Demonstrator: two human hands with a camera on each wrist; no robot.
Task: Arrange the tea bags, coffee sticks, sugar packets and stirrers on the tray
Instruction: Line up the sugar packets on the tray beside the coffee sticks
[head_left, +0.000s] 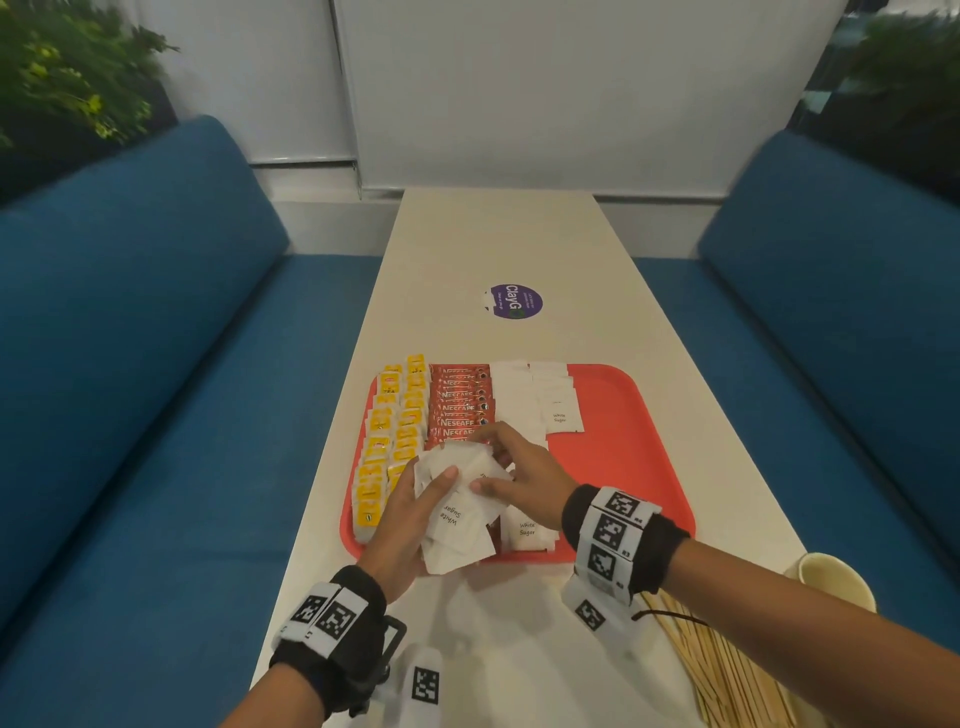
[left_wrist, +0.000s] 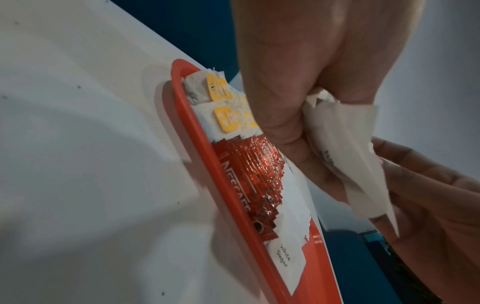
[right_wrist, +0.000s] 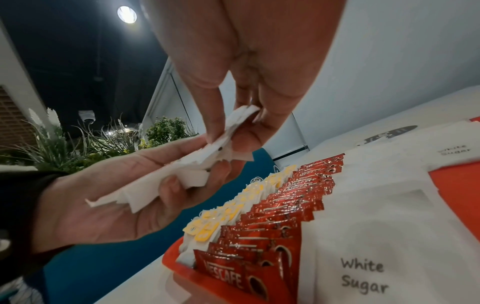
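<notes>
The left hand (head_left: 402, 525) cradles a loose stack of white paper sugar packets (head_left: 457, 512) above the near edge of the tray, its thumb curled over the top of the stack and its fingers curled beneath. The right hand (head_left: 524, 478) pinches the far end of the uppermost packet between thumb and fingertips (right_wrist: 215, 131), touching the stack that the left hand carries.

Under both hands lies the red plastic tray (head_left: 623, 415) on the long white bench (head_left: 498, 239). On the tray's left side stand two rows of yellow-tagged tea bags (head_left: 395, 431), running from near to far. Just right of them runs a row of red Nescafe coffee sticks (head_left: 460, 402), overlapping one another. Right of the sticks lie flat white sugar packets printed "White Sugar" (head_left: 558, 410), with one more at the near edge (head_left: 527, 530). The tray's right part is bare red.

On the bench near the right forearm lies a bundle of thin wooden stirrers (head_left: 727, 670), with a paper cup (head_left: 831, 579) just beside it. Farther along the bench sits a round purple sticker (head_left: 517, 301). Blue upholstered sofas (head_left: 156, 338) flank the bench.
</notes>
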